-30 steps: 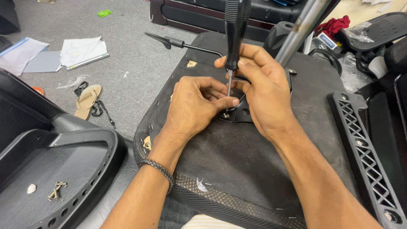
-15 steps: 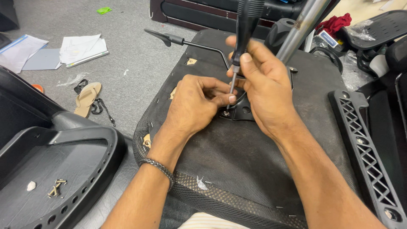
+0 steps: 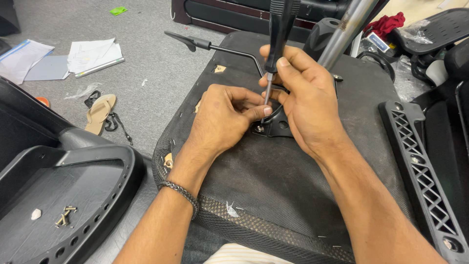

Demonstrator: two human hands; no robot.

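Standing upright on a screw in the black metal bracket (image 3: 276, 128), the black-handled screwdriver (image 3: 280, 29) is clamped in the right hand (image 3: 305, 105); the left hand (image 3: 222, 120) pinches its steel shaft, apparently steadying the tip, atop the upturned black fabric-covered chair seat (image 3: 273, 181).

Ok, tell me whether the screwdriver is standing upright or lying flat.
Upright. The screwdriver stands nearly vertical, tip down at the black bracket, right hand gripping its handle, left hand steadying the shaft.

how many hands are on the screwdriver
2. The right hand grips the screwdriver at the base of its handle; the left hand pinches its shaft near the tip, at the bracket.
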